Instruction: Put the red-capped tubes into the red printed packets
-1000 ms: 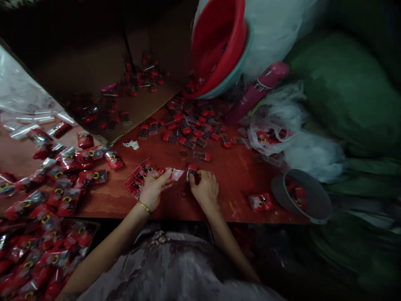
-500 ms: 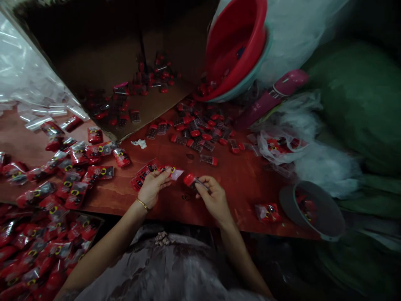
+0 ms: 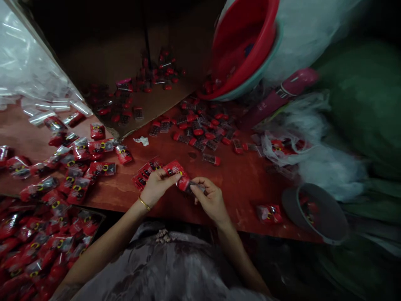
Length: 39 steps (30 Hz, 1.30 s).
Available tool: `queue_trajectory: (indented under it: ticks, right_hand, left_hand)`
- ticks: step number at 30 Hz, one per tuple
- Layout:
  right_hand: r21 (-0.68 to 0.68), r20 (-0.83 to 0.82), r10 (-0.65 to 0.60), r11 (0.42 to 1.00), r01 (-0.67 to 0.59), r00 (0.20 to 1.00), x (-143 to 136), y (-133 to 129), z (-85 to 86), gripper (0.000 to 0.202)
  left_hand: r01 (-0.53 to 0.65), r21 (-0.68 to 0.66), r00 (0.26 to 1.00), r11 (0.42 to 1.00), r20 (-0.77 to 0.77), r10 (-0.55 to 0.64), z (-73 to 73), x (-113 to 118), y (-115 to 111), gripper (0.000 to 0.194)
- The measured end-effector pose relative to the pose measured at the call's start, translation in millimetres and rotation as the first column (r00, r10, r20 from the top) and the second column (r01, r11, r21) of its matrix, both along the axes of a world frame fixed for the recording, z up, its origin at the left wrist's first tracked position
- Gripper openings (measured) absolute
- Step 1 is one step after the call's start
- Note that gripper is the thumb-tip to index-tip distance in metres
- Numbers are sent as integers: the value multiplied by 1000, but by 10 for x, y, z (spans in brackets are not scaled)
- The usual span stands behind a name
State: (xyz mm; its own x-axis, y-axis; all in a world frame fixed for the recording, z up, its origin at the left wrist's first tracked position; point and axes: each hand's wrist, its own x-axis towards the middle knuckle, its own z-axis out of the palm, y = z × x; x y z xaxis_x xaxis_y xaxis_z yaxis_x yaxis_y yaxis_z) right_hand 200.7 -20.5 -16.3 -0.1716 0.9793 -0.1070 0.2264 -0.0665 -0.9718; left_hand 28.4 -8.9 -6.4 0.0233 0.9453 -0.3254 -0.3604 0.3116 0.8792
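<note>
My left hand (image 3: 158, 184) pinches a red printed packet (image 3: 174, 168) between thumb and fingers. In my right hand (image 3: 210, 200) is a small clear container with a red cap (image 3: 184, 183), its dark body partly covered by my fingers. The red cap meets the packet's near end; whether it is inside the packet, I cannot tell. Beside my left hand, flat red printed packets (image 3: 144, 172) lie overlapping on the red tabletop (image 3: 238, 184). Beyond my hands is a heap of similar red-capped containers (image 3: 203, 129).
An open cardboard box (image 3: 163, 106) holds more containers. Filled packets (image 3: 78, 190) lie at left, above a larger pile (image 3: 40, 242). Red basin (image 3: 266, 50), magenta bottle (image 3: 282, 94), plastic bag (image 3: 275, 154) and grey bowl (image 3: 316, 213) stand at right.
My right hand has brought the container left against the packet. The packet in my left hand now points toward the container's cap. The view has shifted slightly.
</note>
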Motion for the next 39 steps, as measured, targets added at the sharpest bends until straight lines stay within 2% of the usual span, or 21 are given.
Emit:
queue_trajectory:
  ticks: [3,6,10,15,19,23,26,28,31,35,37,39]
  right_hand:
    - [25,-20,-42,999,43,999,-54,-19,-9,22]
    - [85,12,-112,990,111,994,-136,-26,-22,19]
    - [129,23,-237,964,233,971,-262,-28,-65,19]
    - [105,-79,-224,967,231,971,-328,-36,-97,20]
    - [98,-118,-283,950,295,952,-364,-32,-126,20]
    - [130,-121,-308,938,322,944,-410,-39,-152,19]
    - [156,-107,-290,940,304,951,-412,-56,-153,18]
    - [165,-102,-293,937,307,951,-407,-66,-150,19]
    - [149,-110,-316,932,330,942,-414,-72,-151,21]
    - [84,-121,-298,947,309,947,-389,-54,-202,24]
    - [62,-56,-274,959,277,960,-306,-26,-257,27]
    - [108,113,-290,954,278,950,-169,15,-317,29]
  left_hand:
    - [-3,-34,997,999,73,5,-21,67,-9,32]
    - [-50,-109,989,993,136,65,-51,161,-29,31]
    - [-132,-134,960,982,229,160,-97,246,-62,34]
    - [-110,-167,939,980,304,158,-129,236,-72,36]
    - [-116,-227,928,967,323,187,-133,272,-85,40]
    - [-169,-164,919,972,331,216,-132,304,-96,34]
    - [-135,-141,929,981,327,175,-124,266,-66,33]
    - [-125,-152,942,981,294,165,-119,241,-41,35]
    - [-169,-124,958,978,212,193,-132,251,-32,37]
    - [-189,-58,975,980,106,194,-215,275,-70,38]
    - [-151,-24,988,988,-13,151,-258,209,-84,38]
    - [-106,55,959,993,-259,116,-271,70,-80,34]
